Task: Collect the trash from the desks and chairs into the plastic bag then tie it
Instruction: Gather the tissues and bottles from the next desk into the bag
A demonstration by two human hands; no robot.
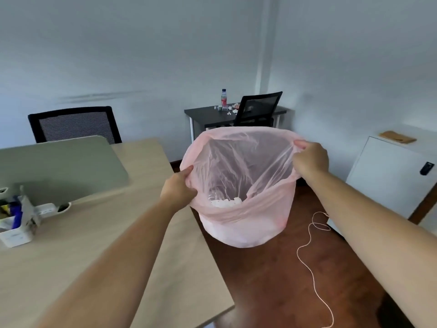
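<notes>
I hold a pink, see-through plastic bag wide open in front of me, above the floor beside the wooden desk. My left hand grips its rim on the left and my right hand grips the rim on the right. White crumpled scraps lie at the bottom of the bag. On the black desk at the far wall stand a water bottle with a red label and small bits of paper trash.
The light wooden desk on my left carries a grey laptop and a white box of small items. Black mesh chairs stand behind the wooden desk and at the black desk. A white cabinet stands right. A thin cord lies on the dark floor.
</notes>
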